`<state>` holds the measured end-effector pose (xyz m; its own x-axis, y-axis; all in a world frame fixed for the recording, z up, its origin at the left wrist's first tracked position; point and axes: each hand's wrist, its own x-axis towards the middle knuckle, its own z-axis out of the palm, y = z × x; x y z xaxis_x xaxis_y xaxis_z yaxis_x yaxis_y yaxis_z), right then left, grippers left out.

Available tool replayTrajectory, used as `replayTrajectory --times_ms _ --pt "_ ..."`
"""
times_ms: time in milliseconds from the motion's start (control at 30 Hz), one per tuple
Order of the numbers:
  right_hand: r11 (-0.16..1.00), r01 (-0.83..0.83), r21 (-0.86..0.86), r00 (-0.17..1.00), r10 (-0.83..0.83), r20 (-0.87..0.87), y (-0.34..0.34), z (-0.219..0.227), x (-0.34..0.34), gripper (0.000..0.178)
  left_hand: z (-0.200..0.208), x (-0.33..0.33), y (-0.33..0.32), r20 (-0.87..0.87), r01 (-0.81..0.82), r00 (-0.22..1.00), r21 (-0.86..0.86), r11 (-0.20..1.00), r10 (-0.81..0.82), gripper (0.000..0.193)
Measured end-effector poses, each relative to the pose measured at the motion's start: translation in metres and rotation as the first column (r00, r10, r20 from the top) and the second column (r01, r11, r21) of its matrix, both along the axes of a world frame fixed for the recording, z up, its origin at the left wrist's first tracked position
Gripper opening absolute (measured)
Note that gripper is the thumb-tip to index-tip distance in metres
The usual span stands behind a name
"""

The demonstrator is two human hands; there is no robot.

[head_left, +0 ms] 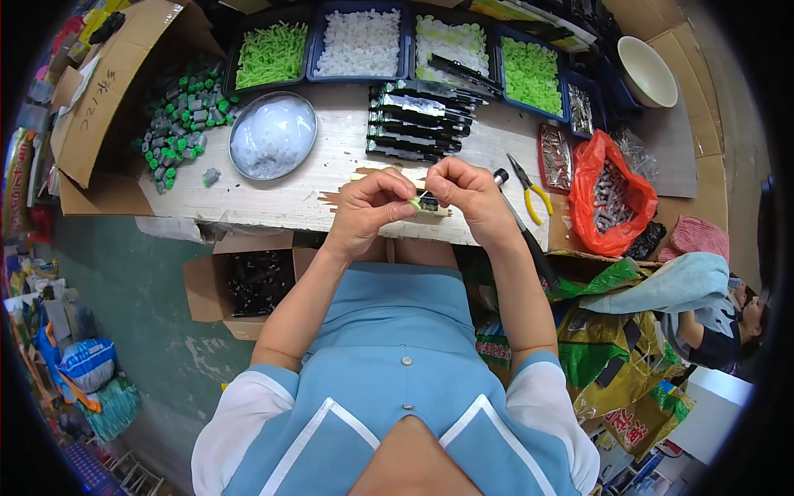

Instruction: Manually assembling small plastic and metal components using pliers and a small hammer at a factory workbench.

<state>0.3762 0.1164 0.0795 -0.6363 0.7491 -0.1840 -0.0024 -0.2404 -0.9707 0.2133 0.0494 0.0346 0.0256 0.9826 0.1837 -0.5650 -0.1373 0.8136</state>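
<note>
My left hand [370, 205] is closed in a pinch on a small light-green plastic piece [415, 203] near the front edge of the table. Close beside it, my right hand [468, 197] is pinched too. A thin pale bit seems to show at its fingertips, too small to name. Under the fingertips lies a small black part [429, 201] on a wooden strip, partly hidden by my hands. Just right of my right hand rests a hammer-like tool with a long dark handle [536, 252]. Pliers with yellow handles [538, 202] lie beyond it, jaws pointing away.
Stacked black assemblies [418, 124] lie ahead. Behind them stand trays of green pieces [273, 51] and white pieces [360, 41]. A round metal dish [242, 161] and grey-green parts [178, 116] are left, a red bag of metal parts [589, 219] right. A box [207, 285] stands below.
</note>
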Motion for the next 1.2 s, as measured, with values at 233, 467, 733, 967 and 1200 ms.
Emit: replayTrajectory --times_ms 233,467,733,967,1200 --pt "0.998 -0.059 -0.018 0.998 0.059 0.016 0.004 -0.003 0.000 0.012 0.003 -0.004 -0.001 -0.154 -0.015 0.988 0.032 0.999 0.020 0.014" --pt "0.994 -0.096 0.050 0.990 0.090 0.112 -0.001 -0.007 -0.003 0.013 -0.003 -0.008 -0.001 -0.308 -0.042 0.949 0.104 0.994 0.072 0.014" --pt "0.763 0.033 0.646 0.955 -0.215 0.206 -0.015 -0.018 -0.009 0.009 -0.006 -0.001 -0.003 -0.479 -0.220 0.827 0.209 0.953 0.296 0.013" --pt "0.432 -0.053 0.900 0.936 -0.293 0.196 -0.022 -0.015 -0.006 0.005 -0.008 -0.002 -0.001 -0.566 -0.281 0.683 0.380 0.881 0.462 0.014" --pt "0.251 -0.166 0.954 0.896 -0.365 0.252 -0.014 -0.026 -0.010 0.008 -0.016 -0.013 0.001 -0.727 -0.360 0.381 0.452 0.816 0.571 0.015"
